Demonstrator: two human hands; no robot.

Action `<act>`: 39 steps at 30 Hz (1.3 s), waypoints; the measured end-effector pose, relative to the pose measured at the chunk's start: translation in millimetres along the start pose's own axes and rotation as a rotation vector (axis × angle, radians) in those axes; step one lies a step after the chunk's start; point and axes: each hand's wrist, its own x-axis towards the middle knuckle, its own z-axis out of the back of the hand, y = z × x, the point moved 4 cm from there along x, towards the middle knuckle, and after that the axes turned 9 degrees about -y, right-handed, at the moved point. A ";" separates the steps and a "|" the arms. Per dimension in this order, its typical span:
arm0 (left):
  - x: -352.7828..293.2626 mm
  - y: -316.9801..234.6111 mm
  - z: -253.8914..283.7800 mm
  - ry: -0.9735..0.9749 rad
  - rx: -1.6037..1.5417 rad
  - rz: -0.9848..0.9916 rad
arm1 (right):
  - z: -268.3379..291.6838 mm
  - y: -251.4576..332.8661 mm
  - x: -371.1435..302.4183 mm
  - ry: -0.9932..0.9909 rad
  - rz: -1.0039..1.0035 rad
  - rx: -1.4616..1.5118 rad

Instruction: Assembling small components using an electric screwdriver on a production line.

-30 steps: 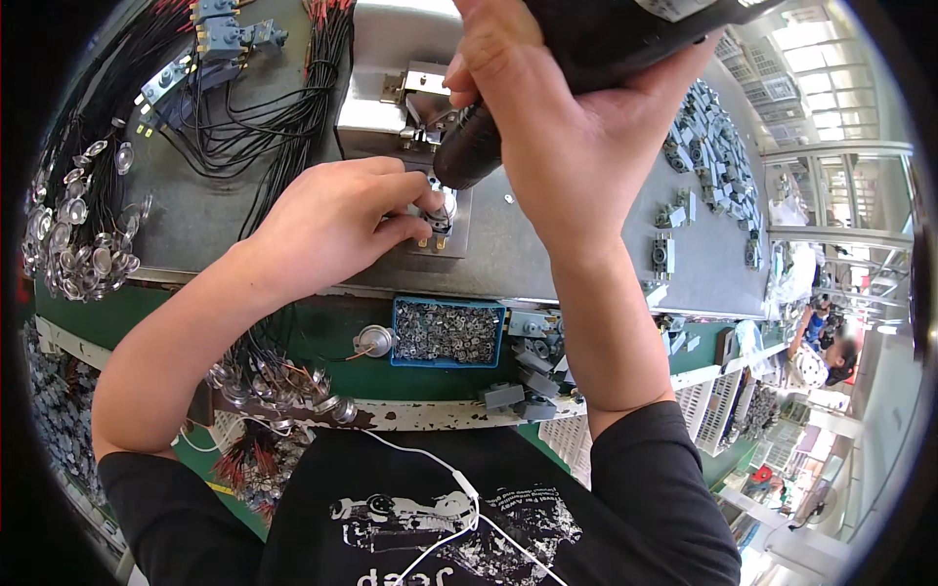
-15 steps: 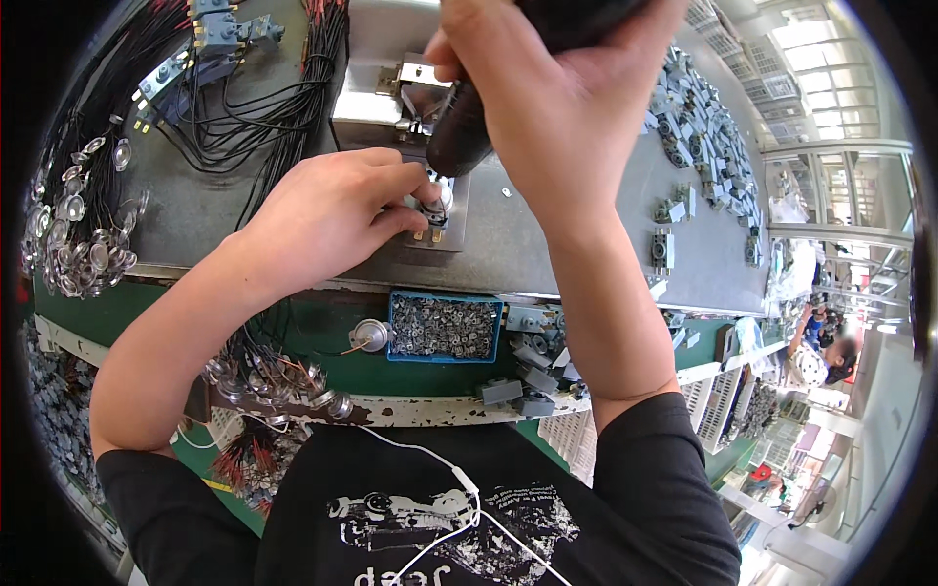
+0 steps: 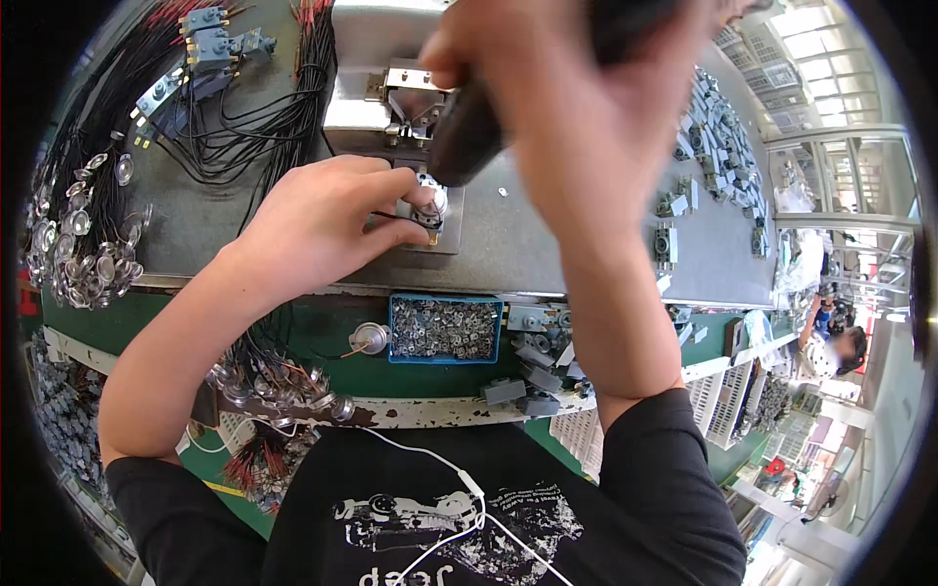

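My right hand [image 3: 586,127], smeared by motion, is wrapped round a black power screwdriver [image 3: 467,137] with a rounded nose. The nose points down beside a small white-and-grey switch part [image 3: 431,202] with brass terminals. That part sits on a metal plate [image 3: 451,230] at the front of the bench. My left hand [image 3: 327,215] is closed there, thumb and forefinger pinching a black wire [image 3: 399,219] against the part. Fingertips and screwdriver partly cover the part, and the tool's tip cannot be made out.
Behind the plate stands a metal fixture [image 3: 410,98]. Bundled black wires [image 3: 278,127] and round metal caps [image 3: 83,234] lie left. Grey switch bodies [image 3: 718,146] are heaped right. Nearer me are a blue tray of small metal pieces [image 3: 393,332] and a round metal cap [image 3: 369,338].
My right hand has shifted a little to the right and is now blurred, the screwdriver's nose slightly lower. My left hand keeps its pinch at the part.
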 end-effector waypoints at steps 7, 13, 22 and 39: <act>-2.1 2.2 -4.3 -0.068 -0.047 0.010 | 6.0 5.8 2.0 0.000 0.060 0.005; -4.8 5.3 -8.3 -0.084 -0.062 -0.044 | 9.2 9.5 2.2 0.014 0.119 0.022; -4.9 3.7 -7.0 -0.119 -0.081 -0.054 | 12.3 -4.8 7.8 0.056 0.111 -0.066; -4.7 -1.6 -11.0 -0.150 -0.189 -0.001 | 0.9 13.1 7.5 -0.042 -0.753 -0.015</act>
